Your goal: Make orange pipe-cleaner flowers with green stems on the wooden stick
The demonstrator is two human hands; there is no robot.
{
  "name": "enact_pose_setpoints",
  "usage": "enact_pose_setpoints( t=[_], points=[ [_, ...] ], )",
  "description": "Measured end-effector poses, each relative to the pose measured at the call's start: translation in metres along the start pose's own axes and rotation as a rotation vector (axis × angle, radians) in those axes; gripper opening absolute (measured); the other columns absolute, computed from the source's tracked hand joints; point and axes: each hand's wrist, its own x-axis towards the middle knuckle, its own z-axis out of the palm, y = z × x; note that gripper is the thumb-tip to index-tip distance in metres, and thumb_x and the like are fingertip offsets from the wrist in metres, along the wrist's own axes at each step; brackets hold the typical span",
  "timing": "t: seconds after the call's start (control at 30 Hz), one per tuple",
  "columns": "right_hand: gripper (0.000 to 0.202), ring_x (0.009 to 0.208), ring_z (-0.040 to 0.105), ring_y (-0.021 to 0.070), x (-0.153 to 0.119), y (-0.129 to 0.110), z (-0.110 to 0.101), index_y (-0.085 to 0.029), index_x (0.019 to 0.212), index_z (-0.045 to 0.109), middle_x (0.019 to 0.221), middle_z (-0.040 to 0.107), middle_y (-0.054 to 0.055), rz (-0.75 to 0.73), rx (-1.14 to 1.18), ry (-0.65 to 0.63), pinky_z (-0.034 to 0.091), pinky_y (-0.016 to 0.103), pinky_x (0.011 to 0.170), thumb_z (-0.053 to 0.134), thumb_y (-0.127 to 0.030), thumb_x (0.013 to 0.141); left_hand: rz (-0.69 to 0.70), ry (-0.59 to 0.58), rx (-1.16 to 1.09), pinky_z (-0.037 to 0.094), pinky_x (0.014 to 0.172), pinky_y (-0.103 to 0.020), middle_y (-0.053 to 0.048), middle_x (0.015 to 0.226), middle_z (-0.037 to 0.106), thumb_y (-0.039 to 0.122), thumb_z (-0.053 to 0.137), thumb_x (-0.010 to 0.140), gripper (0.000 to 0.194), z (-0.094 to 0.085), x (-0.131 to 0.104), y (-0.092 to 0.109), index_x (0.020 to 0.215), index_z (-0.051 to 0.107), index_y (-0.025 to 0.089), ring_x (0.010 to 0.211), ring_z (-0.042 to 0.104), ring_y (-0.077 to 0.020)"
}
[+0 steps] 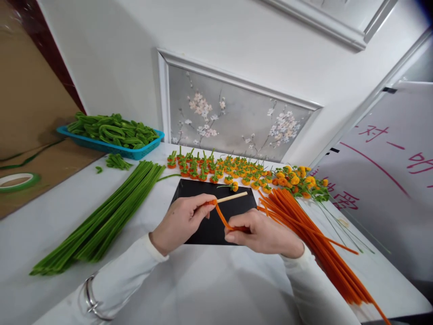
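My left hand [189, 219] pinches a thin wooden stick [233, 197] whose bare end points right. An orange pipe cleaner [222, 215] is bent around the stick at my left fingertips and runs down to my right hand [259, 230]. The right fingers are closed on its other part. Both hands are above a black mat [206, 234]. One small yellow-orange pipe-cleaner flower [234, 186] with a green stem lies at the mat's far edge.
Green pipe cleaners [104, 216] lie left, orange ones [314, 239] right. Behind the mat are rows of small flowers [203, 174] and a flower bunch [297, 179]. A blue basket [135, 152] holds green coils. Green tape [32, 181] lies far left; a whiteboard [382, 180] stands right.
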Motion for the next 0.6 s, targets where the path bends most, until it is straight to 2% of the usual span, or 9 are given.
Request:
enact_pose_setpoints(
  t=[0.07,0.17,0.23,0.3,0.37,0.5,0.6],
  points=[
    [0.031,0.051,0.035,0.0057,-0.001,-0.002,0.001,-0.016,0.063,0.053,0.054,0.041,-0.006,-0.042,-0.051,0.067,0.028,0.018,0.049,0.050,-0.028,0.091,-0.013,-0.035,0.025,0.042,0.058,-0.020,0.003,0.070,0.064,0.027,0.044,0.091,0.020,0.000,0.001,-0.001,0.097,0.062,0.020,0.063,0.059,-0.0121],
    [0.026,0.062,0.048,0.0103,0.001,-0.002,0.005,-0.016,0.071,0.060,0.066,0.053,0.000,-0.098,-0.203,0.343,0.038,0.022,0.058,0.048,-0.027,0.092,0.001,-0.083,0.037,0.040,0.060,-0.020,0.005,0.071,0.063,0.021,0.042,0.090,0.015,0.000,0.002,-0.001,0.091,0.057,0.021,0.063,0.057,-0.0105],
    [0.018,0.080,0.055,0.0168,0.004,0.000,0.007,-0.018,0.081,0.066,0.086,0.060,0.007,-0.150,-0.323,0.555,0.044,0.029,0.071,0.051,-0.025,0.090,0.022,-0.127,0.034,0.039,0.060,-0.020,0.006,0.071,0.061,0.017,0.040,0.090,0.014,-0.001,0.002,0.000,0.088,0.053,0.021,0.061,0.055,-0.0095],
    [0.014,0.104,0.052,0.0241,0.006,0.002,0.007,-0.020,0.086,0.068,0.109,0.059,0.010,-0.208,-0.399,0.677,0.044,0.039,0.086,0.055,-0.024,0.088,0.035,-0.173,0.053,0.037,0.058,-0.020,0.006,0.068,0.059,0.017,0.039,0.090,0.013,-0.002,0.002,0.001,0.088,0.052,0.021,0.058,0.053,-0.0094],
    [0.014,0.114,0.048,0.0252,0.008,0.004,0.007,-0.021,0.089,0.068,0.117,0.057,0.010,-0.238,-0.385,0.692,0.043,0.042,0.093,0.054,-0.021,0.088,0.038,-0.188,0.085,0.035,0.057,-0.021,0.007,0.066,0.058,0.019,0.039,0.091,0.014,-0.003,0.001,0.002,0.091,0.053,0.021,0.057,0.051,-0.0096],
    [0.018,0.091,0.059,0.0168,0.008,0.008,0.009,-0.020,0.097,0.066,0.098,0.065,0.006,-0.214,-0.202,0.649,0.051,0.031,0.081,0.050,-0.017,0.090,0.036,-0.176,0.057,0.035,0.059,-0.020,0.007,0.066,0.057,0.022,0.039,0.093,0.022,-0.003,0.000,0.004,0.108,0.055,0.025,0.059,0.052,-0.0096],
    [0.017,0.087,0.059,0.0160,0.007,0.007,0.011,-0.020,0.096,0.066,0.097,0.065,0.006,-0.212,-0.165,0.648,0.051,0.030,0.078,0.050,-0.016,0.090,0.006,-0.152,0.011,0.035,0.056,-0.020,0.006,0.064,0.056,0.028,0.040,0.093,0.023,-0.003,0.000,0.005,0.104,0.059,0.025,0.058,0.051,-0.0096]
  ],
)
